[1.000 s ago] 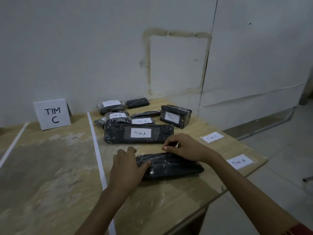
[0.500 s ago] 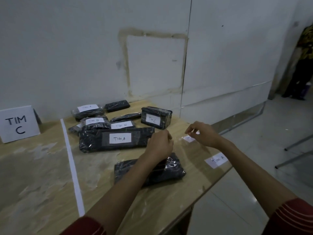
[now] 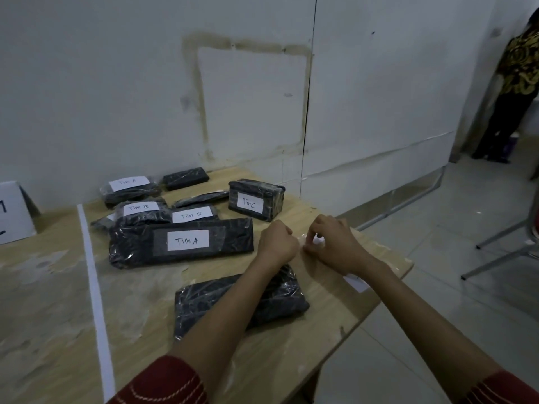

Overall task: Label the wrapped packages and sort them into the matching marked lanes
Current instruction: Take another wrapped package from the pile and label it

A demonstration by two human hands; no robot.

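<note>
An unlabelled black wrapped package (image 3: 204, 304) lies near the table's front edge, partly under my left forearm. Beyond it, my left hand (image 3: 277, 246) and my right hand (image 3: 332, 246) meet over a small white label under clear tape (image 3: 318, 241) on the table. The right fingers pinch it, and the left hand's curled fingers hold the tape's edge. A long package marked Tim A (image 3: 180, 243) lies to the left. A box marked Tim C (image 3: 256, 199) stands behind the hands. A second white label (image 3: 355, 282) shows under my right forearm.
Further back lie packages marked Tim B (image 3: 140, 211), Tim B (image 3: 192, 214), Tim A (image 3: 128, 185) and two unlabelled dark ones (image 3: 185, 177). A white lane line (image 3: 93, 287) runs down the table; a white sign (image 3: 11, 211) stands left. A person (image 3: 519, 83) and metal legs (image 3: 495, 246) are at the right.
Both hands left the unlabelled package. The right hand went first to the label near the table's right edge, then the left hand joined it there. The view swung right.
</note>
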